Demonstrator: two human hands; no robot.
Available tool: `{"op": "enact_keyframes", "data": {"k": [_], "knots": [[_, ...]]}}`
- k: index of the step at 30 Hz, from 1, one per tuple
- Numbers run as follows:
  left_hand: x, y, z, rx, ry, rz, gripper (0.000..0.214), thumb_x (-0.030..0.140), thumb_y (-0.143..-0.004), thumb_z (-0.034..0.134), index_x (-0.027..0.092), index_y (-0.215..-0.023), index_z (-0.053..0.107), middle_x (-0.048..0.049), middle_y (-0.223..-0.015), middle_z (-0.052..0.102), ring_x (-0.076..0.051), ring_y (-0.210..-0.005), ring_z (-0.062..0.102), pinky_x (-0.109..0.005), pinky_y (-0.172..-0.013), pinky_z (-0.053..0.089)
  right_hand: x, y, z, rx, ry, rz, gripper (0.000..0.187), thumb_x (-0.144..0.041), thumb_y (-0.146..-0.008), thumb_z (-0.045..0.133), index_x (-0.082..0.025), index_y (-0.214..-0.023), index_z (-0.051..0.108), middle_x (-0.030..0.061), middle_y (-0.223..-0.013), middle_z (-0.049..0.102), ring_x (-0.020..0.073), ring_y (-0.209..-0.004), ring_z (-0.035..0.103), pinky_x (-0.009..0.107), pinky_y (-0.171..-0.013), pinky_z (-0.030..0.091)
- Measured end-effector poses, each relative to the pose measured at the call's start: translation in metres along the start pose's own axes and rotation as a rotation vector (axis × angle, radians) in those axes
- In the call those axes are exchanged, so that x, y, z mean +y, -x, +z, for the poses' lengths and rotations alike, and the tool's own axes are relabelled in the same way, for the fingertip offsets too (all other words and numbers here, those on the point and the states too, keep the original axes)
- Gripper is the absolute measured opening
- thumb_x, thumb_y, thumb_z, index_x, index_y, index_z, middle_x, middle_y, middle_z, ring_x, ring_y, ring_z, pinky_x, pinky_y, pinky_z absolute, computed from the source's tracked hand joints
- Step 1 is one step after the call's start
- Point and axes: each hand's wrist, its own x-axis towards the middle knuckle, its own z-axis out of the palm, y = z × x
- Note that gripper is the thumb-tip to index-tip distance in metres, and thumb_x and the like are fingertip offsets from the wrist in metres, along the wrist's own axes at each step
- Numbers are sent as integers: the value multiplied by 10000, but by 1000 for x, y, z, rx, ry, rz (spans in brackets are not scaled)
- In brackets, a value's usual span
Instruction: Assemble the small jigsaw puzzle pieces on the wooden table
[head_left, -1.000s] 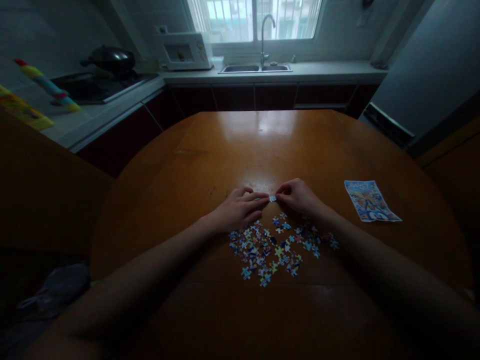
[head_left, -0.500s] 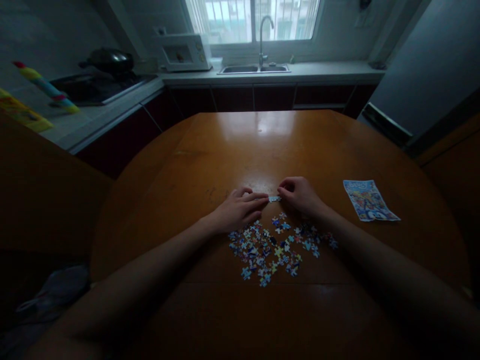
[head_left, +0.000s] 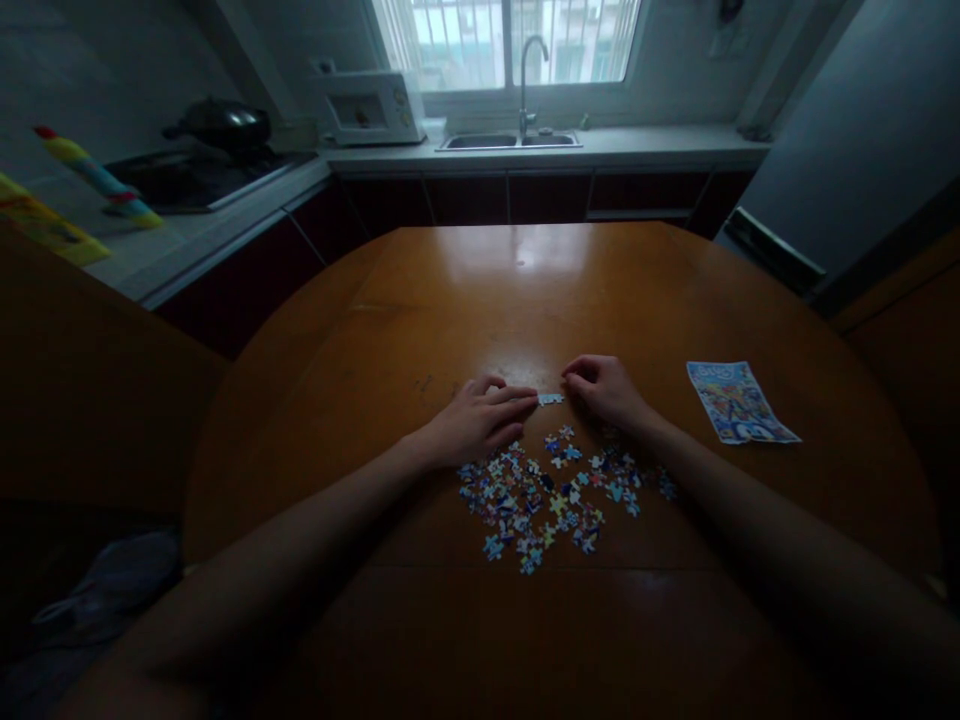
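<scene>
A short strip of joined pale jigsaw pieces (head_left: 550, 398) lies on the wooden table. My left hand (head_left: 480, 415) rests flat to its left, fingers stretched out, with the fingertips at the strip's left end. Just past the other end is my right hand (head_left: 604, 390), its fingers curled and the thumb and forefinger tips close together. Anything held between those tips is too small to make out. Nearer to me spreads a loose heap of jigsaw pieces (head_left: 517, 500), in blue, yellow, white and dark colours, partly beside my right wrist.
A colourful picture sheet (head_left: 739, 402) lies to the right on the round-ended table (head_left: 420, 290). Behind it run a counter with a sink (head_left: 480, 141), a white microwave (head_left: 371, 105) and a stove with a dark pan (head_left: 225, 125). Yellow bottles (head_left: 94, 175) stand far left.
My right hand has drawn back slightly to the right, leaving a small gap from the strip. My left hand stays in place.
</scene>
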Motion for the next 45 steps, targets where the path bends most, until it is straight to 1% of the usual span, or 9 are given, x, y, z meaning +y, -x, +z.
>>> {"op": "enact_keyframes", "data": {"k": [11,16,20,23,25,27,30,34,45], "knots": [[0,0,0,-8,-12,0,478,401,-1033,475,297,-1498,493,-30,-1492,557,-285,-1252,467,-478,-1114,369,-2,0,0,0,-24,9,190,-255,-766,609,-131,-815,744,80,-761,744,185,-700,646,291,-651,464],[2,1,-2,-10,-8,-11,483,386,-1035,479,316,-1513,466,-20,-1510,542,-285,-1252,477,-488,-1113,379,0,0,-1,2,-20,17,187,-255,-765,616,-135,-818,750,81,-780,753,187,-714,653,296,-670,476],[3,0,-4,52,42,-16,484,351,-1048,466,316,-1529,428,-50,-1553,485,-270,-1276,498,-494,-1103,413,-1,-2,-3,-3,-46,32,181,-257,-765,617,-143,-816,748,82,-791,758,188,-727,656,301,-684,486],[0,-1,-3,170,123,-37,419,300,-1050,465,263,-1466,500,-98,-1478,537,-244,-1299,515,-480,-1110,431,-4,-3,-6,-2,-80,66,191,-269,-754,628,-139,-821,751,88,-807,758,185,-726,649,303,-682,486],[-3,-1,0,230,165,-60,364,277,-1034,493,235,-1387,567,-112,-1367,602,-236,-1254,552,-472,-1075,468,-6,-4,-8,6,-110,103,198,-280,-742,640,-136,-819,753,84,-797,751,176,-704,633,300,-670,481],[-6,-1,2,255,184,-87,312,275,-1012,531,216,-1305,620,-111,-1262,648,-232,-1178,589,-462,-1021,507,-8,-3,-10,5,-151,139,208,-291,-735,647,-135,-822,753,74,-777,739,164,-676,611,292,-649,471],[-7,-2,2,257,202,-104,245,277,-995,557,202,-1198,671,-99,-1165,684,-224,-1100,614,-449,-975,527,-11,-3,-11,-5,-205,175,219,-301,-733,646,-134,-832,748,58,-741,717,145,-636,575,279,-611,450],[-5,-3,-1,248,228,-101,197,265,-995,551,194,-1110,695,-89,-1110,703,-214,-1065,624,-437,-959,531,-11,-3,-10,0,-225,189,208,-301,-721,657,-136,-817,739,56,-728,705,139,-625,557,276,-602,437],[-6,-2,-1,248,239,-103,191,262,-996,552,204,-1089,708,-75,-1090,715,-208,-1052,632,-432,-955,535,-6,-4,-9,-10,-199,150,189,-283,-737,652,-143,-821,747,74,-798,746,158,-684,616,287,-650,473]]}}
